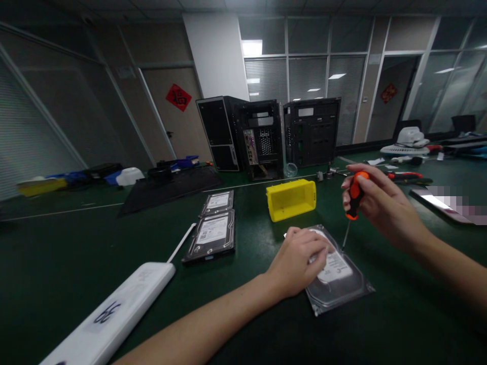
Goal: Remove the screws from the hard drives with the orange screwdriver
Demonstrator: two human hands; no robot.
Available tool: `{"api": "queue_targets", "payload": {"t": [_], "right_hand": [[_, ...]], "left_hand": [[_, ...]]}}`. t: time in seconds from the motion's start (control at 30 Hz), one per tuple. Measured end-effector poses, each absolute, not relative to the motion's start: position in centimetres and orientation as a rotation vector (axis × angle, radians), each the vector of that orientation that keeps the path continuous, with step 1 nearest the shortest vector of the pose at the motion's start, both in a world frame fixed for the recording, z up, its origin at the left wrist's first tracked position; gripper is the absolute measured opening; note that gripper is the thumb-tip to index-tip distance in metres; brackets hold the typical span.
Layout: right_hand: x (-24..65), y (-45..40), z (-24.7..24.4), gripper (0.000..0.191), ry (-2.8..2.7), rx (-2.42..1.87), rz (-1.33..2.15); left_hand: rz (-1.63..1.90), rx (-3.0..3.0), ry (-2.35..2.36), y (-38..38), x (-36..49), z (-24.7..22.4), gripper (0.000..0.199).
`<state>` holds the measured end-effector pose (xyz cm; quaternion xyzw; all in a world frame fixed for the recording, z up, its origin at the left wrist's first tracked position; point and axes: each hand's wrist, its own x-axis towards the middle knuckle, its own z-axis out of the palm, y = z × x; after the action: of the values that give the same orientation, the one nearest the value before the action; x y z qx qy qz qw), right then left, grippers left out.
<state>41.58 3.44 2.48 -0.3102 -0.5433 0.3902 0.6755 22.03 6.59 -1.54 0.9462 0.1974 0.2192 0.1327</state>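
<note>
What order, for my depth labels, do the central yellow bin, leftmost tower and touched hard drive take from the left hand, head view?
1. Touched hard drive: under left hand.
2. Central yellow bin: just beyond.
3. Leftmost tower: back left.

You have two hands in the frame: one left hand (302, 261) just below the centre and one right hand (380, 203) to the right. You have one screwdriver (356, 195). Your drives total three: one drive (344, 286) at lower right of centre, two other drives (213, 230) left of centre. Count three cases (262, 144) at upper centre, one yellow bin (291, 203) near mid-frame, and two red signs (178, 97), one upper left, one upper right.
</note>
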Motion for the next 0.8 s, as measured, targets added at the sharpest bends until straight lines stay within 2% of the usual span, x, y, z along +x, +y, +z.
{"api": "queue_targets", "payload": {"t": [0.23, 0.53, 0.67, 0.8], "right_hand": [[41.83, 3.46, 2.78, 0.017, -1.249, -0.758, 0.712], [41.47, 3.36, 2.47, 0.013, -1.214, -0.633, 0.895], [41.37, 3.22, 2.69, 0.025, -1.201, -0.566, 0.968], [41.49, 3.18, 2.72, 0.017, -1.191, -0.638, 0.947]], "left_hand": [[0.635, 2.741, 0.566, 6.59, 22.04, -1.51, 0.026], [0.635, 2.751, 0.562, 6.59, 22.08, -1.42, 0.025], [0.631, 2.753, 0.567, 6.60, 22.07, -1.48, 0.025], [0.637, 2.751, 0.571, 6.60, 22.03, -1.51, 0.025]]}}
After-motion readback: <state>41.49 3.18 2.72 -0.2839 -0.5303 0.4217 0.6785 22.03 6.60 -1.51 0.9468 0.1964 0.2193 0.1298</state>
